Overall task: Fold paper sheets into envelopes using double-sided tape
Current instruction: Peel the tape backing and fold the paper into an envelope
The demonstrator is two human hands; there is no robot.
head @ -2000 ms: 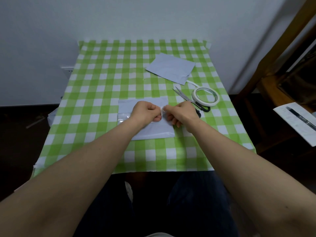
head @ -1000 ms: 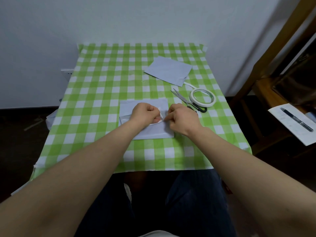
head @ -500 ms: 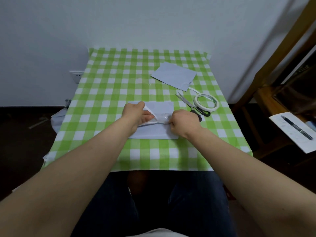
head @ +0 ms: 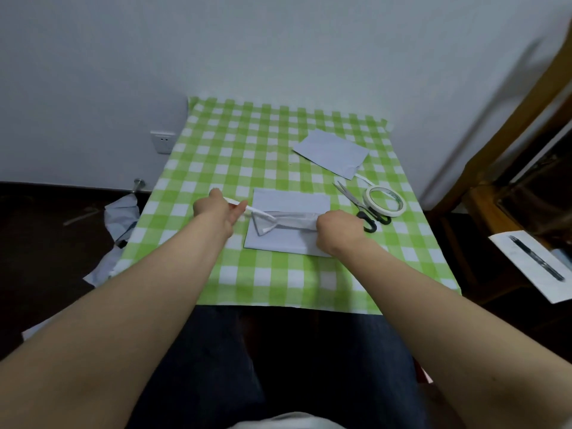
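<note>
Head cam: scissors (head: 356, 201) & tape roll (head: 384, 201) beside right hand (head: 339, 232).

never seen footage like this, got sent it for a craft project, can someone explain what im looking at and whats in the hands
There is no machine here. A camera worn on a person's head looks forward and down, so the two bare arms reaching in from the bottom are the wearer's own.

They work at a table with a green checked cloth. In front of them lies a folded paper sheet. The left hand pulls a thin white strip, probably tape backing, off to the left, lifting a paper corner with it. The right hand presses the sheet's right end down.

Further back lie a second paper sheet, scissors and a tape roll. At the far right, off the table, a pen rests on paper.
</note>
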